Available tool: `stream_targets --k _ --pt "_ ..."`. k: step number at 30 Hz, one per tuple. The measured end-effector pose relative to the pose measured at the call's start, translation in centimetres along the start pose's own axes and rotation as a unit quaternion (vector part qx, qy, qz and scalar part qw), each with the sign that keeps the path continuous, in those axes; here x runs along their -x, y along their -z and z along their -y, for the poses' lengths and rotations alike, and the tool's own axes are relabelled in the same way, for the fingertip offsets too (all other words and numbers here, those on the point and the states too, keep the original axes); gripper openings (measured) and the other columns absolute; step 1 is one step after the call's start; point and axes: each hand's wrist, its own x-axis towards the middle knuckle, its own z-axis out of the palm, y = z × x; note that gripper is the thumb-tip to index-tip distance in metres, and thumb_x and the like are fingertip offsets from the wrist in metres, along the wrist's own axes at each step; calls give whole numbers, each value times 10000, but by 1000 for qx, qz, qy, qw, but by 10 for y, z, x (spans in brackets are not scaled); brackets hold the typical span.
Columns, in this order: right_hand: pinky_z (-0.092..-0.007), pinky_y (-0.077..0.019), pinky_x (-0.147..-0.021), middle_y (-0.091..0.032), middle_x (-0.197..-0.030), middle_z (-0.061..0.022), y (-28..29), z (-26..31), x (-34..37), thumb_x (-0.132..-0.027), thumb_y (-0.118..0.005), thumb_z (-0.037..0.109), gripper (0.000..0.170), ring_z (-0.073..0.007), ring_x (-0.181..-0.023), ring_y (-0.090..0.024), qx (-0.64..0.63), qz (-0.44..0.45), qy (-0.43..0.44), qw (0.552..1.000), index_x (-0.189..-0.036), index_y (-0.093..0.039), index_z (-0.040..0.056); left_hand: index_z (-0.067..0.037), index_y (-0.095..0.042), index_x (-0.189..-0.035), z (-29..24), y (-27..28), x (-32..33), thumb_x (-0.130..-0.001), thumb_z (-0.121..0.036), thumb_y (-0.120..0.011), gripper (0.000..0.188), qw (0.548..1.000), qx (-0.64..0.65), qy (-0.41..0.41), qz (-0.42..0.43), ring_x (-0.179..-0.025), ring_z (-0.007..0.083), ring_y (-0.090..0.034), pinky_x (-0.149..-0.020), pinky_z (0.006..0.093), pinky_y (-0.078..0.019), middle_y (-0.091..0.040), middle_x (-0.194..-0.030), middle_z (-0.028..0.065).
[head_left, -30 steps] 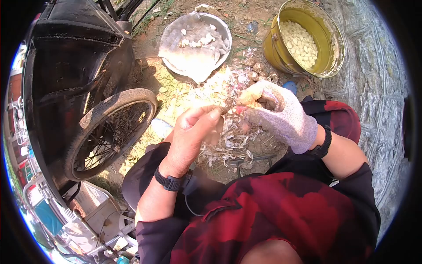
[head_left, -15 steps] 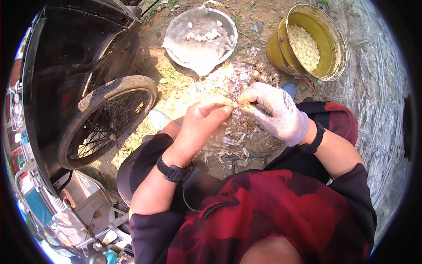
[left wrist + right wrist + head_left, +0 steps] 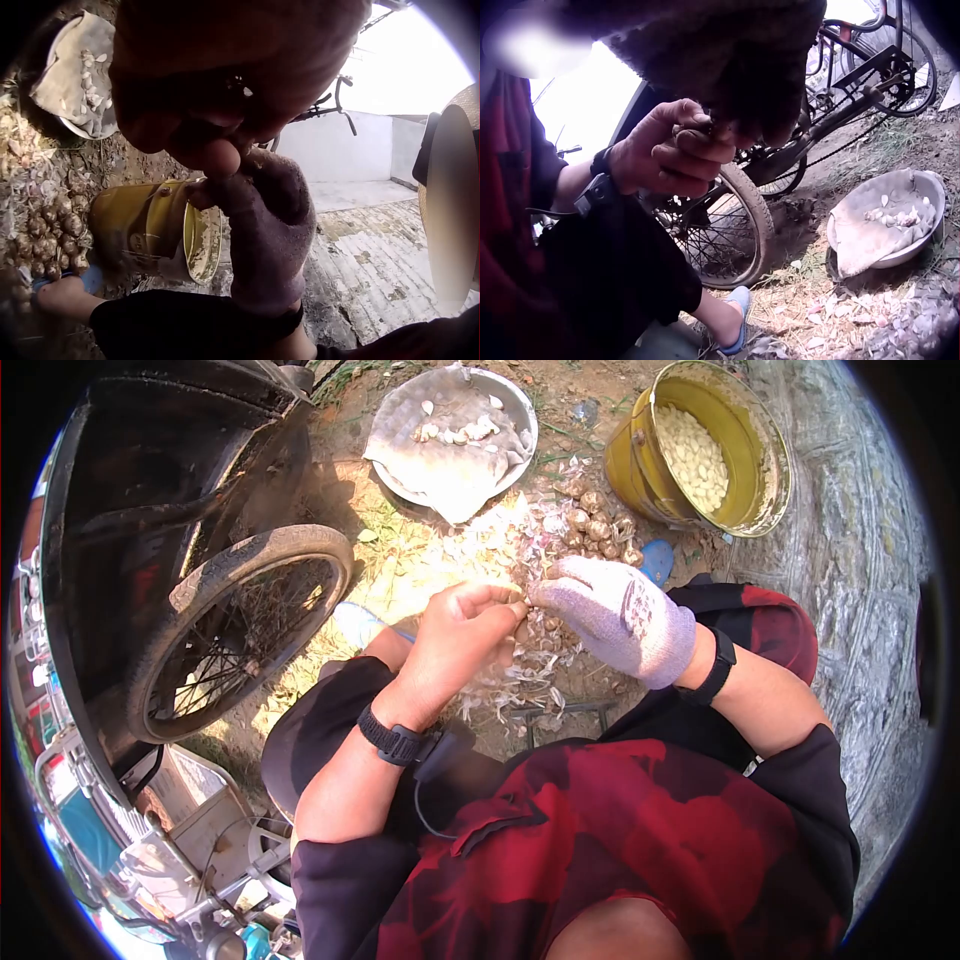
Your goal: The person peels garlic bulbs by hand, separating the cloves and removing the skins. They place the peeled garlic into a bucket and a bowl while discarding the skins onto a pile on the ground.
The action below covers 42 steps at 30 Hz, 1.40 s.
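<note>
Bare and curled, the left hand (image 3: 450, 645) pinches a small piece between thumb and forefinger; it looks like garlic but is mostly hidden by the fingertips. The right hand (image 3: 630, 622), in a pale knitted glove, meets it there, its thumb and fingertips pinching at the same piece. In the left wrist view the gloved hand (image 3: 270, 225) bends its fingers and thumb toward the bare thumb. The right wrist view shows the bare hand (image 3: 675, 154) with curled fingers. Below and beyond the hands lie whole garlic bulbs (image 3: 597, 525) among loose skins (image 3: 525, 680).
A metal basin (image 3: 522, 410) holds a cloth (image 3: 455, 475) with several cloves on it. A yellow bucket (image 3: 625, 465) of peeled cloves (image 3: 692, 458) stands at the upper right. At the left is a cart wheel (image 3: 165, 635); a blue shoe (image 3: 657, 562) shows beside the bulbs.
The gloved hand has turned so its back faces up, and the gap between its thumb and fingers no longer shows in the head view. The left hand keeps its pinch, slightly shifted.
</note>
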Motion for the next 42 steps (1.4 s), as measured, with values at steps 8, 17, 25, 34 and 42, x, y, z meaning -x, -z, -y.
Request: stream_targets --k 8,17,25,34,42 --pt "-287 -505 -781 -643 -1073 -45 30 27 -38 -925 -625 105 251 -139 -880 -612 -527 -87 -257 805 -1147 -589 -7 -4 -673 -913 0 3 0 -882 -148 -589 170 997 74 -10 14 -557 68 -534 -531 214 -415 -647 -738 13" --pt "-223 -475 -727 -612 -968 3 20 12 -40 -918 -652 127 227 -56 -839 -566 -672 -130 -324 653 -1115 -610 22 23 -669 -812 22 8 -11 -820 -190 -619 219 966 -249 -15 -66 -590 113 -553 -592 313 -471 -614 -624 103" --pt "-232 -474 -756 -610 -1000 -4 31 19 -45 -916 -657 130 185 -65 -861 -560 -627 -83 -297 715 -1068 -629 28 2 -674 -1091 8 9 -2 -860 -138 -635 274 991 -93 -71 -65 -705 57 -567 -631 249 -464 -675 -785 14" --pt "-316 -473 -819 -612 -1010 -99 14 11 -37 -873 -654 80 214 -167 -936 -582 -387 -72 -238 888 -1070 -621 3 5 -708 -1008 12 8 -1 -869 -129 -601 221 994 -82 -53 -44 -672 46 -549 -615 232 -458 -658 -759 -22" --pt "-274 -499 -785 -632 -988 -39 -4 12 -34 -922 -620 75 145 -129 -879 -604 -477 -88 -220 846 -1056 -611 21 9 -677 -837 26 7 -8 -865 -153 -594 184 990 -114 -52 -68 -584 51 -509 -548 242 -427 -607 -645 -23"
